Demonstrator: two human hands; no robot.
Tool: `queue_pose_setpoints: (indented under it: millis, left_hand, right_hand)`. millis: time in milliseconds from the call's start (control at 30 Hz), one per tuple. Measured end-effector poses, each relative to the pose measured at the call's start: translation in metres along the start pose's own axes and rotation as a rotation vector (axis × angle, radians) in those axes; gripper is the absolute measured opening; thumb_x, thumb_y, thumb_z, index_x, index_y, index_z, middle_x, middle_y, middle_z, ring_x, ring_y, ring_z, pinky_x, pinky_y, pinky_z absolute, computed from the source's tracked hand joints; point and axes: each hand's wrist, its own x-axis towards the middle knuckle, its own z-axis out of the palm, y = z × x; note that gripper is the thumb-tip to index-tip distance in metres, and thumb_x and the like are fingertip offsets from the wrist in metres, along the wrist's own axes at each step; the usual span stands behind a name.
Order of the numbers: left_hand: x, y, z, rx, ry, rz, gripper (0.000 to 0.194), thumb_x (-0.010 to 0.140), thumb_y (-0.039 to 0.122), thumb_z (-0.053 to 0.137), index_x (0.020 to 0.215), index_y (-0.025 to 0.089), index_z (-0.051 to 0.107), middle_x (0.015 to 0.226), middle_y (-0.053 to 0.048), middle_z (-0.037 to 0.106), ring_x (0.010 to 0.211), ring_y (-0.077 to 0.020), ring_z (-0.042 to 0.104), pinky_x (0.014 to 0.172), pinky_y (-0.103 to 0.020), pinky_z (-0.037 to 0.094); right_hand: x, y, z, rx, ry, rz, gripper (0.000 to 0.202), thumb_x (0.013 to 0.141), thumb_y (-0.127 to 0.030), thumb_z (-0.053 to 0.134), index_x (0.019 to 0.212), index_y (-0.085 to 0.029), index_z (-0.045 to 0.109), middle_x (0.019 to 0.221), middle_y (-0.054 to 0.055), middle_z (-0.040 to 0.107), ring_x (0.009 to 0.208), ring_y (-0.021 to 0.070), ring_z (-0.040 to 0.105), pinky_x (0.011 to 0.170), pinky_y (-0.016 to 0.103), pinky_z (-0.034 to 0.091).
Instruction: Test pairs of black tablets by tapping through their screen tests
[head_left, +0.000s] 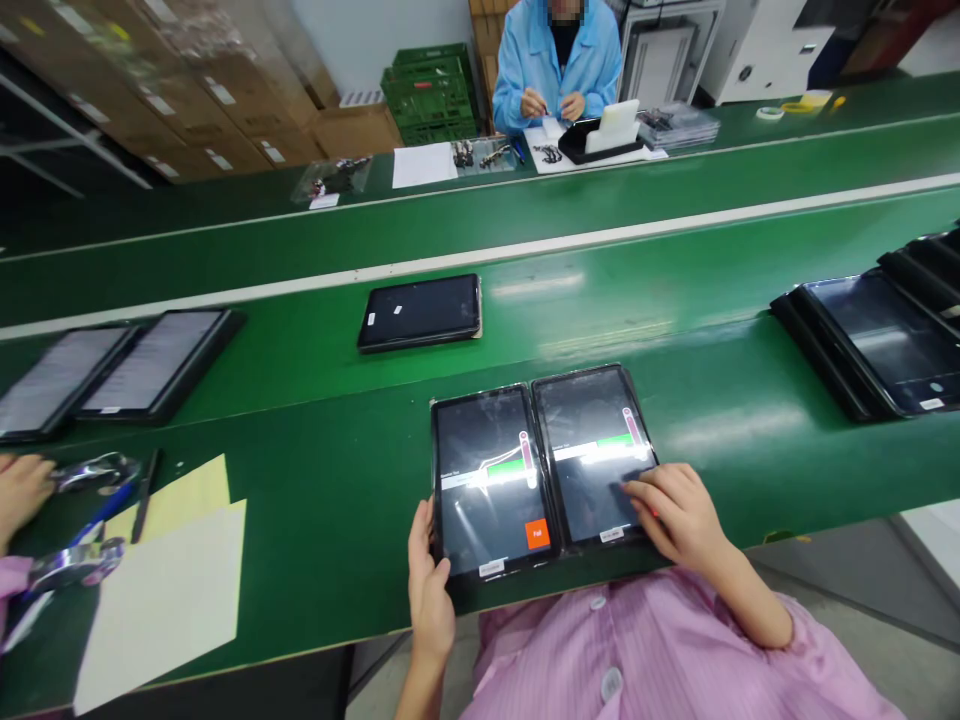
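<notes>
Two black tablets lie side by side at the near edge of the green bench. My left hand (429, 580) grips the lower left corner of the left tablet (489, 480), whose screen shows an orange square. My right hand (679, 510) rests on the lower right of the right tablet (592, 450), fingertips touching its lit screen.
Another tablet (420, 312) lies on the belt beyond. Two lit tablets (112, 370) sit at the left, a stack of dark tablets (877, 340) at the right. Yellow and white papers (172, 570) lie near left by another person's hand (19, 490). A person in blue (555, 60) works opposite.
</notes>
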Motion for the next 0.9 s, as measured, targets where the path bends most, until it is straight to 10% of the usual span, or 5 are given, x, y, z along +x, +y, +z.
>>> queue_pose_setpoints:
  millis: [600,900]
  left_hand:
    - [0.000,0.005,0.002,-0.002,-0.001,0.011,0.062,0.088,0.045,0.055,0.145,0.024,0.048,0.154,-0.008,0.044,0.147,-0.0331,0.031,0.125,-0.047,0.017]
    - [-0.003,0.008,0.004,0.034,0.014,-0.025,0.061,0.087,0.044,0.055,0.144,0.024,0.047,0.152,-0.009,0.045,0.145,-0.0336,0.035,0.124,-0.049,0.020]
  right_hand:
    - [0.009,-0.023,0.014,0.033,-0.145,-0.150,0.018,0.098,-0.015,0.044,0.100,-0.019,0.062,0.091,0.007,0.068,0.084,0.0209,0.060,0.086,0.040,0.043]
    - [-0.001,-0.004,0.006,0.015,-0.146,-0.074,0.031,0.095,-0.053,0.058,0.118,-0.035,0.069,0.138,0.008,0.057,0.122,0.0359,0.049,0.111,0.064,0.017]
